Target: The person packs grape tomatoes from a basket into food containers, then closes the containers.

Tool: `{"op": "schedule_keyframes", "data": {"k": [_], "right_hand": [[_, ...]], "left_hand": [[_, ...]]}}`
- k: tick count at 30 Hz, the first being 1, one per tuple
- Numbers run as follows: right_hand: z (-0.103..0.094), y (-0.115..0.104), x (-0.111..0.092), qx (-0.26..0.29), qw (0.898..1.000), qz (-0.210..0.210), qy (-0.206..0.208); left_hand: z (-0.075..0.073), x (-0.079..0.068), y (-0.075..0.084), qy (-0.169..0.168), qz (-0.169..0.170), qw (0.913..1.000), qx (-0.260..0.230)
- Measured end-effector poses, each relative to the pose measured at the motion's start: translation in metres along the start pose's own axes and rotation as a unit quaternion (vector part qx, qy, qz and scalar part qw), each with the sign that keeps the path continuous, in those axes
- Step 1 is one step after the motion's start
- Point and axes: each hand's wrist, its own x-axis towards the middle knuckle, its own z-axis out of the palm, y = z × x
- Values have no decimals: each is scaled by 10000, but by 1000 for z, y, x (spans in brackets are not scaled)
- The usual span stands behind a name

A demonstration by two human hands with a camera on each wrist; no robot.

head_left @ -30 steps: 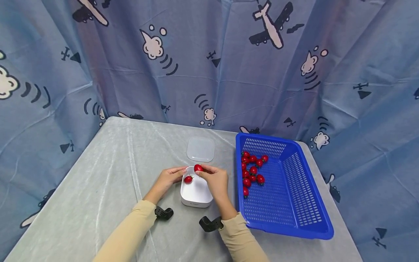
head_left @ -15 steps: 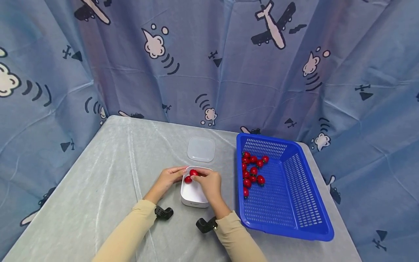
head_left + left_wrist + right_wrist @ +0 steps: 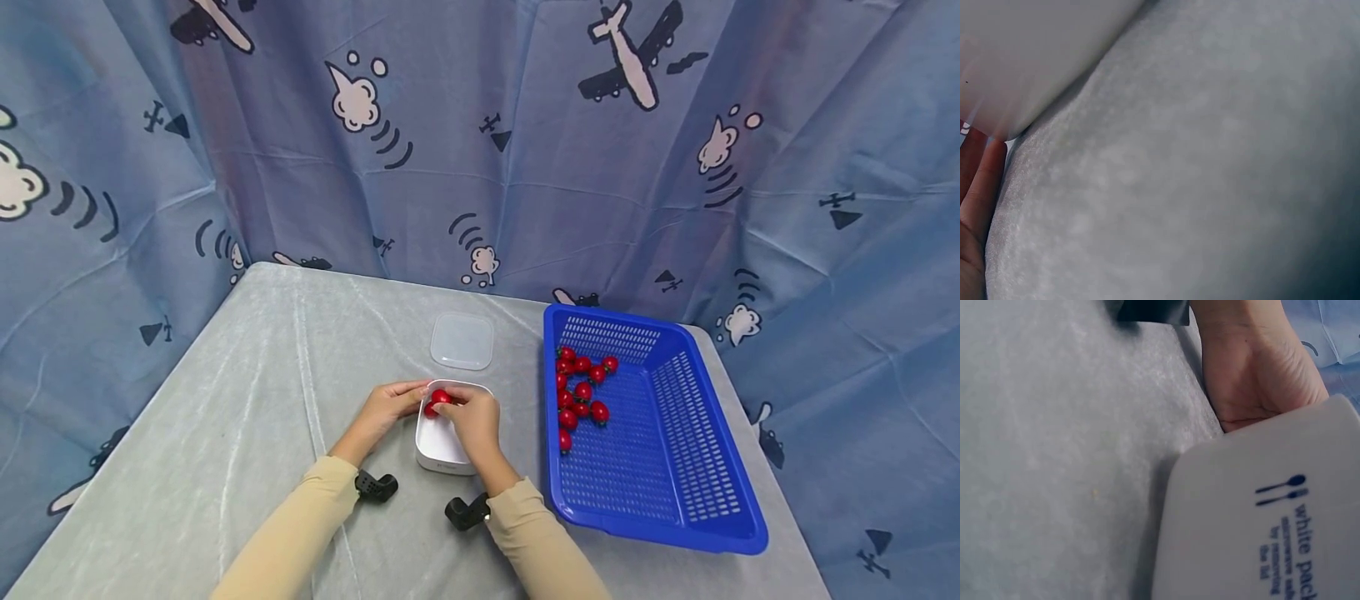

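A white lidless container stands on the table, and its side in the right wrist view bears dark printed lettering. My left hand rests against its far left corner; in the left wrist view the visible fingers lie nearly straight along the wall. My right hand reaches inside and pinches a red cherry tomato by the left wall. Another cherry tomato lies right beside it, partly covered. In the right wrist view the container hides the right hand's fingers.
A clear square lid lies behind the container. To the right stands a blue plastic basket with several cherry tomatoes along its left side. A patterned curtain hangs behind the pale cloth-covered table.
My right hand has moved left and down into the container, bringing its cherry tomato next to the other one. The left hand has stayed at the container's corner.
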Motion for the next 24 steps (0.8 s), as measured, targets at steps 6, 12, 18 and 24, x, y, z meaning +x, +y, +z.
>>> {"op": "schedule_keyframes", "data": {"k": [6, 12, 18, 24], "right_hand": [[0, -1, 1, 88, 9999, 60, -3], [-1, -3, 0, 74, 9999, 71, 38], [-5, -9, 1, -113, 9998, 50, 160], [-12, -17, 2, 8, 9998, 79, 199]], "left_hand": [[0, -1, 1, -9, 1, 10000, 22], [1, -1, 1, -33, 2, 10000, -44], [1, 1, 1, 78, 12, 9999, -97], [2, 0, 1, 146, -102, 9998, -112]]}}
